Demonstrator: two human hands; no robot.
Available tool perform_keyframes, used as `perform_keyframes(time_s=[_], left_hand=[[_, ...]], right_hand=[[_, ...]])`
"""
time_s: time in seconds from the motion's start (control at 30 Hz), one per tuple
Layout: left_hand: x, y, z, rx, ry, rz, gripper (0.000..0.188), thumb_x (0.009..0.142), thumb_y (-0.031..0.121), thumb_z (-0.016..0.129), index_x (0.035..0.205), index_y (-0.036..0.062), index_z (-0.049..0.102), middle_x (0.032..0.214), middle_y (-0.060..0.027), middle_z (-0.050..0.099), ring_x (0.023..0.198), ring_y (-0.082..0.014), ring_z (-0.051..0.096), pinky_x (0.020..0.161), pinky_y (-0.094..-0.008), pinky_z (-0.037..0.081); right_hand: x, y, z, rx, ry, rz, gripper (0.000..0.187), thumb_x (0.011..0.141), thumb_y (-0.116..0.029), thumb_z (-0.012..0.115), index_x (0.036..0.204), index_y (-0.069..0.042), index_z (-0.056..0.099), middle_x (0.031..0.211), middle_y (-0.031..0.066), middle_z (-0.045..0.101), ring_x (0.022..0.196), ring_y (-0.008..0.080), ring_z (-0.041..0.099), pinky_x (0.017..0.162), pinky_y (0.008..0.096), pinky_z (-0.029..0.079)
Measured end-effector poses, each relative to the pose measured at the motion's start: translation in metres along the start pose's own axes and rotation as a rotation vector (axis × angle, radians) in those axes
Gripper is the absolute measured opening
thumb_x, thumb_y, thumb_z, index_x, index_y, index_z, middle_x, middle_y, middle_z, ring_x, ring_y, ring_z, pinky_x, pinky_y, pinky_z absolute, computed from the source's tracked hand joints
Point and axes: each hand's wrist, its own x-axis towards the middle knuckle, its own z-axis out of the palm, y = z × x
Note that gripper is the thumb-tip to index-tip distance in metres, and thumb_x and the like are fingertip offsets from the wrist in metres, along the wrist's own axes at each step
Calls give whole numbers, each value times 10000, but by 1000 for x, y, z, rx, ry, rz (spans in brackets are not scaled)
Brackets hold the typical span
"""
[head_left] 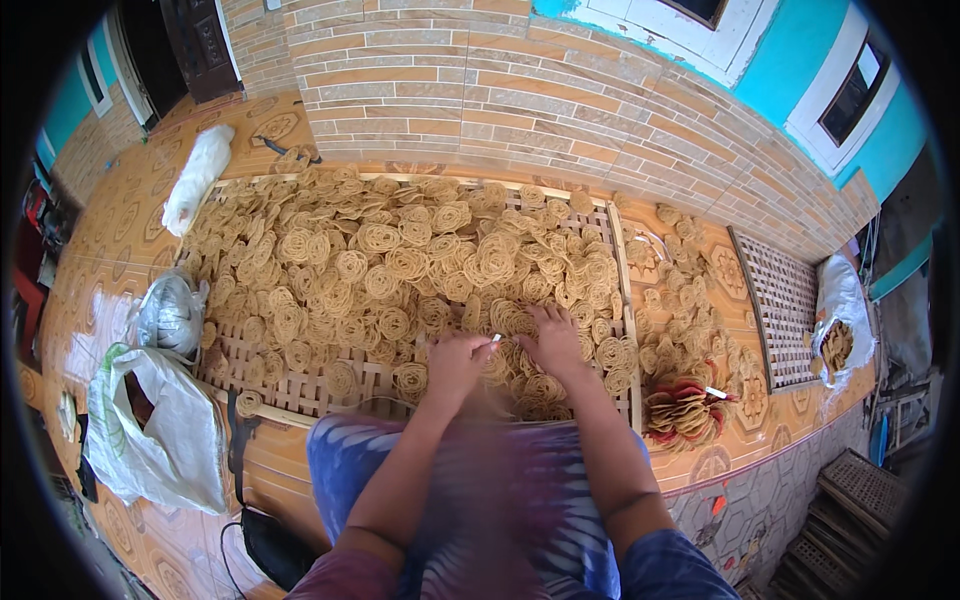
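Pale brown discs of coiled, noodle-like strands [380, 240] lie heaped over a large woven slatted tray [370, 402] in front of me. My left hand [457, 362] is closed at the near part of the heap, pinching a small white strip [495, 341] whose tip sticks out to the right. Just right of it, my right hand [553, 340] rests on the discs with thumb and fingers apart, touching the edge of a slightly darker coiled disc [513, 318]. What lies under both palms is hidden.
Loose discs [680, 300] lie on the tiled floor to the right, beside a red-and-brown bundle [685, 412]. An empty-looking woven rack [780, 305] leans near a white sack [845, 320]. More white sacks [155, 430] stand left. A brick-patterned wall [480, 90] runs behind.
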Motion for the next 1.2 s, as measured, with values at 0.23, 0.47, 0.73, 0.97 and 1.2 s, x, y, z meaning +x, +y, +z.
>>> perform_keyframes(time_s=[0.23,0.47,0.73,0.97,1.2], left_hand=[[0,-1,9,-181,-10,-25,151,893,274,748,979,162,799,897,-4,770,996,-208,633,975,-459,374],[4,-7,8,-628,-91,-133,145,931,134,755,1008,11,759,867,-51,748,779,-70,653,720,-244,504],[6,-8,14,-682,4,-231,184,934,141,753,1066,14,760,856,-36,738,767,-64,627,713,-238,495],[5,-8,16,-744,61,-174,168,842,140,821,903,29,711,834,-29,721,784,-98,655,738,-260,514],[4,-9,14,-622,33,-79,204,847,104,833,885,22,651,848,-25,678,806,-85,609,742,-250,507]], right_hand=[[1,18,12,668,8,251,374,861,-107,771,1200,8,661,1015,133,712,924,257,688,819,362,544],[3,15,18,1177,-81,365,273,909,-105,749,1131,35,672,1100,121,720,989,169,673,890,313,533],[-1,-9,14,1246,-37,251,171,929,-5,701,1094,-5,657,983,34,700,893,83,628,797,236,493],[-2,-12,6,1202,-48,324,142,945,-5,668,1085,-27,667,986,25,695,886,71,616,785,229,481],[-6,-23,-11,854,-3,-13,129,918,-20,688,1042,-9,719,996,76,713,929,178,664,828,311,510]])
